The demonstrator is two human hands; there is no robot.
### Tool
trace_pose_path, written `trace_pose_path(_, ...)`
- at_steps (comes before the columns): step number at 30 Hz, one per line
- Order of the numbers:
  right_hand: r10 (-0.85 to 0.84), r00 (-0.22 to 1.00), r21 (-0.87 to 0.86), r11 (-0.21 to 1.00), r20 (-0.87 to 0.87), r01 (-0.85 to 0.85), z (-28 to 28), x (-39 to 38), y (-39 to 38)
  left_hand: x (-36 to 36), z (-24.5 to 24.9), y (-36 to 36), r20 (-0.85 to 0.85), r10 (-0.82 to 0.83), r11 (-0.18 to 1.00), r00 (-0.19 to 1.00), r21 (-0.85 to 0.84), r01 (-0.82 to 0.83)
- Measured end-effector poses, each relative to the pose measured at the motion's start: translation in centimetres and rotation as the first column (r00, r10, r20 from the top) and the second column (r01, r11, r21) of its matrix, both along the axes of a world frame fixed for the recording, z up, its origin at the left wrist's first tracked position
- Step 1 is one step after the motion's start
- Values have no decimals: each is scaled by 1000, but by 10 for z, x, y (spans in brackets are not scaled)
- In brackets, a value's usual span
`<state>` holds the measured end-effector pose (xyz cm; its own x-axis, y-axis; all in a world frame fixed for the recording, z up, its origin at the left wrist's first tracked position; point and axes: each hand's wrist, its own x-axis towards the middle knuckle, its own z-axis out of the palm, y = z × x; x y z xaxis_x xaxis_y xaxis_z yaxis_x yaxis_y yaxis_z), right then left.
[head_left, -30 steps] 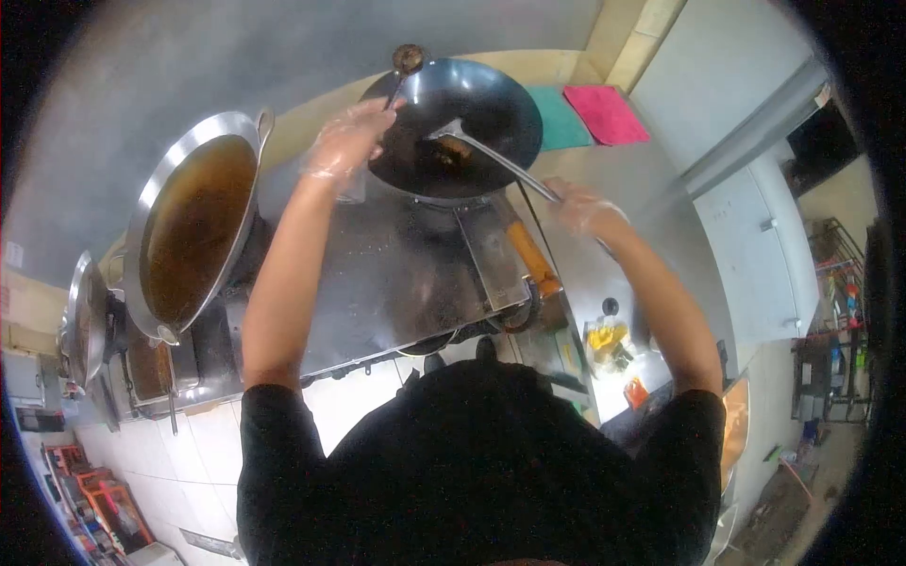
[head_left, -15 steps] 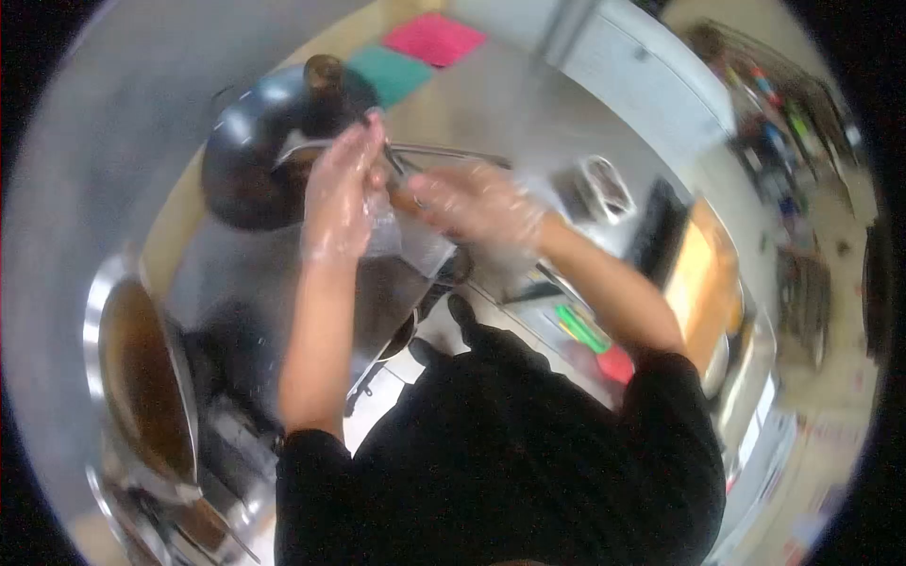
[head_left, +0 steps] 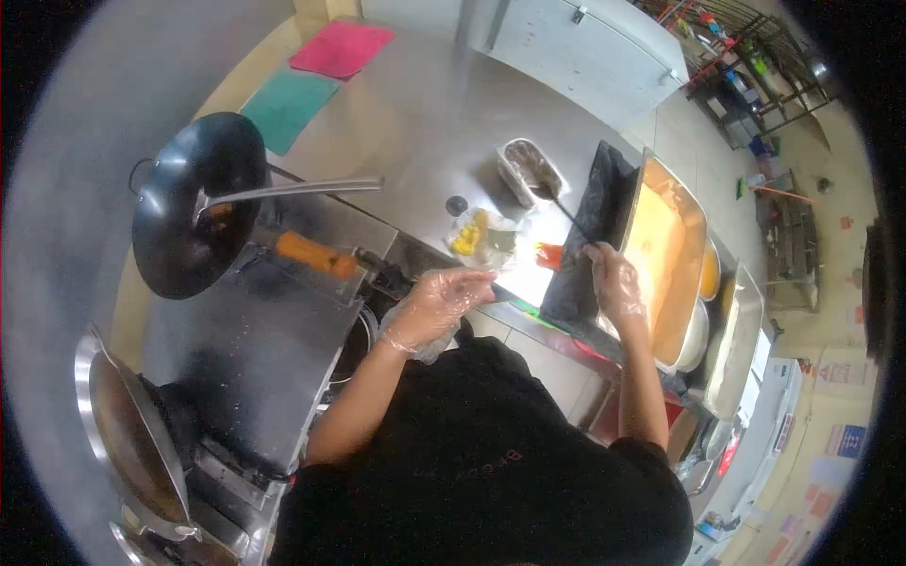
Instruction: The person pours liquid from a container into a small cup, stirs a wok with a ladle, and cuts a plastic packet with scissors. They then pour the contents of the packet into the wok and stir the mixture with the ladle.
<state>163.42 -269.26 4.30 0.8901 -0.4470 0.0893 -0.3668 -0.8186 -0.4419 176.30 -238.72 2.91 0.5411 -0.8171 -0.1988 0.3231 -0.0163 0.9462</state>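
My right hand (head_left: 617, 281), in a clear plastic glove, grips the dark handle of a spoon (head_left: 572, 221). The spoon's lower end rests inside a small metal container (head_left: 530, 174) holding dark sauce. My gloved left hand (head_left: 442, 304) is held above the counter's near edge, fingers loosely stretched out and slightly apart. Just beyond its fingertips, a clear plastic sheet (head_left: 497, 247) lies with yellow food (head_left: 466, 238) on it. A red-orange packet (head_left: 548, 255) lies to its right, over a bright white surface.
On the left, a black wok (head_left: 193, 247) with a metal ladle (head_left: 293, 190) in it has an orange handle (head_left: 316, 255). A second pan (head_left: 132, 429) stands nearer. Green (head_left: 289, 106) and pink cloths (head_left: 342, 49) lie at the back; a food tray (head_left: 687, 212) sits right.
My hands have moved apart from near the wok toward the right. My right hand has taken hold of the spoon in the container. The view has shifted right.
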Motion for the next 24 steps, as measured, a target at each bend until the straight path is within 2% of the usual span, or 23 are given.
trace_pose_path(1, 10, 995, -138, 990, -104, -25, -11, -4, -22, -2, -19, -15, -25, 23, 999, 999, 27, -22)
trace_pose_path(6, 18, 967, -206, 976, -255, -72, -10, 14, -76, -5, -47, -78, -90, 59, 991, 994, 125, -47)
trace_pose_path(8, 77, 932, -275, 944, -354, -182, -18, 20, -95, -8, -50, -94, -102, 57, 990, 993, 135, -43)
trace_pose_path(11, 75, 923, -285, 939, -377, -192, -3, 38, -92, -13, -59, -110, -118, 75, 992, 990, 108, -62)
trace_pose_path(15, 104, 892, -320, 910, -441, -264, -14, 71, -97, -24, -60, -115, -85, 120, 981, 989, 166, -104)
trace_pose_path(17, 124, 844, -254, 922, -522, -293, -32, 85, -100, -32, -72, -102, -130, 84, 979, 988, 197, -57)
trace_pose_path(18, 186, 813, -233, 901, -552, -365, -52, 88, -108, -37, -84, -92, -134, 148, 970, 980, 213, -117)
trace_pose_path(19, 182, 807, -193, 920, -562, -341, -52, 92, -102, -43, -100, -78, -191, 201, 961, 961, 229, -156)
trace_pose_path(20, 181, 796, -147, 936, -577, -319, -51, 94, -93, -50, -113, -62, -250, 257, 949, 934, 248, -195)
trace_pose_path(21, 211, 800, -113, 938, -562, -327, -56, 96, -89, -56, -121, -49, -291, 417, 879, 861, 370, -301)
trace_pose_path(22, 229, 806, -82, 943, -546, -323, -59, 98, -85, -61, -135, -32, -291, 473, 852, 832, 392, -348)
trace_pose_path(23, 225, 820, -108, 939, -526, -327, -58, 96, -78, -62, -157, -15, -367, 697, 717, 617, 385, -581)
trace_pose_path(24, 210, 839, -138, 938, -503, -318, -50, 93, -71, -61, -176, 0, -434, 829, 525, 352, 388, -758)
